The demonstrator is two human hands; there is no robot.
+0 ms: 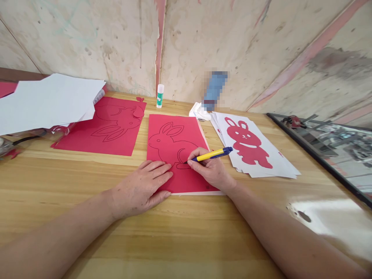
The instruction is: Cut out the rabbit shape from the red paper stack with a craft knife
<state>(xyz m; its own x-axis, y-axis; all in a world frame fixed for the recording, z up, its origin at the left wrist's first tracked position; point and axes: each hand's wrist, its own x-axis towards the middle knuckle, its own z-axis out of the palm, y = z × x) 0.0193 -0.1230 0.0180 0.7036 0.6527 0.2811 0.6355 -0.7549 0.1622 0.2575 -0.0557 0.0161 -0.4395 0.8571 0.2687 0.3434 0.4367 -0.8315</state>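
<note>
Between my fingers and thumb, my right hand grips a yellow ballpoint pen with blue ends. Its tip touches the red paper, at the foot of a rabbit outline drawn in dark line. Flat on the lower left part of that sheet rests my left hand, its fingers stretched out and holding nothing. White paper shows under the sheet's bottom and right edges. My right palm hides part of the sheet's right side.
At left lies another red sheet with a rabbit outline, partly under white papers. A glue stick stands near the wall. White sheets with a red rabbit cutout lie right, beside crumpled tissue and a dark-framed glass panel.
</note>
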